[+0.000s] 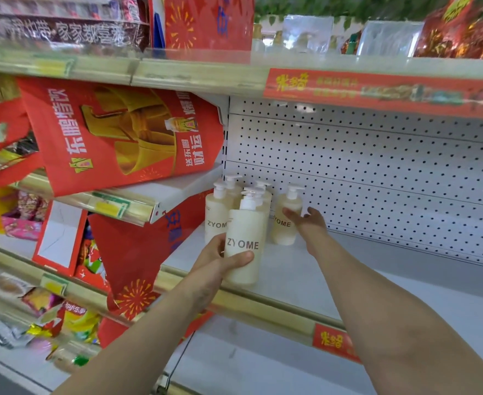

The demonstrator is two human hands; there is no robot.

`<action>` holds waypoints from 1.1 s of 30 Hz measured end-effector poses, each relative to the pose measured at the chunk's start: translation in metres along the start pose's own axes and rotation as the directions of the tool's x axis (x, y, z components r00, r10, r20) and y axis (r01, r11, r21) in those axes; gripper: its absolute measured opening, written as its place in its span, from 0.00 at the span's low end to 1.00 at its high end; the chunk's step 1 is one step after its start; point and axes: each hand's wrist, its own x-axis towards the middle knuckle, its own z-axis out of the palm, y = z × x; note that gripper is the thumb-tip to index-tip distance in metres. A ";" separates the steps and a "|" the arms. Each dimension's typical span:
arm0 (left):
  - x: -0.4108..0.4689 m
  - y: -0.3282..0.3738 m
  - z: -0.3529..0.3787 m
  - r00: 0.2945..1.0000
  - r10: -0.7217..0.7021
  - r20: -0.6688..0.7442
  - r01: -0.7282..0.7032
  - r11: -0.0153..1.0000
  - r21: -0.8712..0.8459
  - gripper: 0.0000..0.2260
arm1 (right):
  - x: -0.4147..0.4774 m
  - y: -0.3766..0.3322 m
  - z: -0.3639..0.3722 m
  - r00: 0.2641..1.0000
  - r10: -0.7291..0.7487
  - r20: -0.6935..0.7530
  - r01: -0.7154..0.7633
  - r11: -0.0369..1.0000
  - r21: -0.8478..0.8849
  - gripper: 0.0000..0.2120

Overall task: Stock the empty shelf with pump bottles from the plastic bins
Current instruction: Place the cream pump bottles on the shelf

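At the left end of the shelf, close to its front edge, the held pump bottle stands nearly upright. Its long axis is vertical with a slight lean, the pump is on top, and the ZYOME label faces out over the front edge, probably so that shoppers can read it. Whether its base already rests on the shelf cannot be told. The left grip wraps it low on the body, with the thumb across the front under the label and the fingers behind. That low hold leaves the label and pump free and suits setting the bottle down in front of the others.

Just behind it, the standing bottles are packed into the back left corner, upright and labels outward, so the row seems to fill from that corner. Beside them to the right is the far bottle, also upright, its spout pointing right. The right grip lays its fingers across this bottle's shoulder. Whether it clasps the bottle or only steadies it is unclear.

Behind them rises the perforated back panel, and red bags crowd the neighbouring shelves on the left.
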 end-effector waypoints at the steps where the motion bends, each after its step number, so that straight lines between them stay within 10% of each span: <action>1: 0.001 0.002 0.003 1.000 0.004 0.005 -0.004 1.000 0.009 0.35 | -0.003 -0.004 -0.002 0.999 -0.002 -0.038 0.003 1.000 0.022 0.43; 5: 0.005 0.009 0.020 1.000 0.002 0.032 -0.002 1.000 0.018 0.38 | -0.031 -0.019 -0.012 0.996 -0.025 -0.080 0.041 0.978 0.204 0.28; 12: 0.017 0.014 0.056 0.997 0.029 0.066 -0.031 0.999 0.039 0.40 | -0.090 -0.035 -0.038 0.808 -0.135 0.574 0.059 0.987 0.149 0.24; 24: 0.061 0.023 0.045 0.871 0.446 -0.205 -0.284 0.799 0.530 0.33 | -0.060 -0.023 -0.056 0.947 -0.170 0.271 0.160 0.985 0.058 0.30; 33: 0.095 0.008 0.033 0.887 0.430 -0.170 -0.198 0.685 0.701 0.24 | -0.043 0.002 -0.037 0.956 -0.195 0.219 0.208 0.977 -0.040 0.33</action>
